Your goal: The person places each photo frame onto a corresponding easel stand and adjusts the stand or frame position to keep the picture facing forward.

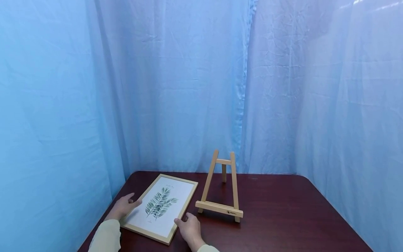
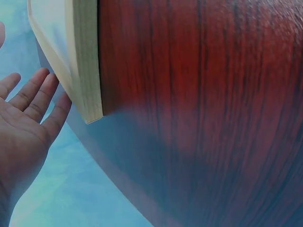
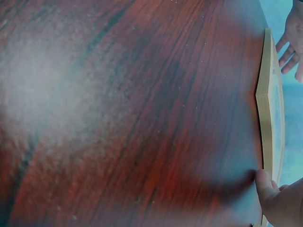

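A light wooden picture frame (image 1: 170, 239) holding a print of green fern-like leaves (image 1: 160, 203) lies face up on the dark red table. At its left long side is my left hand (image 1: 124, 206), thumb over the edge and fingers spread loosely; the left wrist view has the fingertips (image 2: 59, 106) right at the frame's border. My right hand (image 1: 190, 229) is by the lower right side, its thumb at the border and its other fingers loosely bent. In the right wrist view that thumb (image 3: 264, 182) overlaps the frame's side (image 3: 266, 113).
Right of the frame stands a small wooden easel (image 1: 219, 207) with a ledge across its front and one rear leg. The wood-grained table (image 1: 283, 210) has rounded far corners. Blue curtains (image 1: 195, 87) hang behind it and on both sides.
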### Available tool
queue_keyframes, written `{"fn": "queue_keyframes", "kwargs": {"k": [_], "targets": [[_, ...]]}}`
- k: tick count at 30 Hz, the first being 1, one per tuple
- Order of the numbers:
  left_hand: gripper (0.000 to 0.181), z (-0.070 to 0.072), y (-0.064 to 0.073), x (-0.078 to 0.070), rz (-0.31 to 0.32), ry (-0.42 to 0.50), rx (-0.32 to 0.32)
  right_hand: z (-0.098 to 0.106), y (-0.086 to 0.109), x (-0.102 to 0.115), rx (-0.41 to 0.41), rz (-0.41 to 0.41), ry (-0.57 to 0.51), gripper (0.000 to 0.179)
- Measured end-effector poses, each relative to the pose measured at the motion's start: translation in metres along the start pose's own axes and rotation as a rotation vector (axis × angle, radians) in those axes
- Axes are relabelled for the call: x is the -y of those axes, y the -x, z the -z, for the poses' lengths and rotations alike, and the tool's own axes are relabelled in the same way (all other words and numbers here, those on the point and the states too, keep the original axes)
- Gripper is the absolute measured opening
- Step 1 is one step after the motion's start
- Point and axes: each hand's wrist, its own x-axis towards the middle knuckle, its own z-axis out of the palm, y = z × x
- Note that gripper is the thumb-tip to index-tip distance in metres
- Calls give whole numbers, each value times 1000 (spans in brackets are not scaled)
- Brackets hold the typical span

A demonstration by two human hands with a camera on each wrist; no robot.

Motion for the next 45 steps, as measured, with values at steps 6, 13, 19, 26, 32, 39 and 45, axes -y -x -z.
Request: {"fn": "queue_keyframes", "kwargs": {"k": [6,13,19,26,32,39,45], "targets": [[76,-4,0,3,31,14,-4,-4,1,-2,-4,16,1,55],[73,-3,3,5,28,8,-16,-7,-1,-5,10,12,5,55],[75,-5,-1,11,39,12,-8,-4,-2,-6,34,45,32,52],[72,-4,1,11,40,9,6,-3,-3,-7,45,48,19,45],[67,-3,4,12,15,3,7,-4,-3,-7,34,66,31,37],[61,-4,5,15,4,-5,9,-5,-1,-6,29,75,42,49],[56,-5,7,16,10,3,12,-6,-1,-9,30,101,81,36]]}}
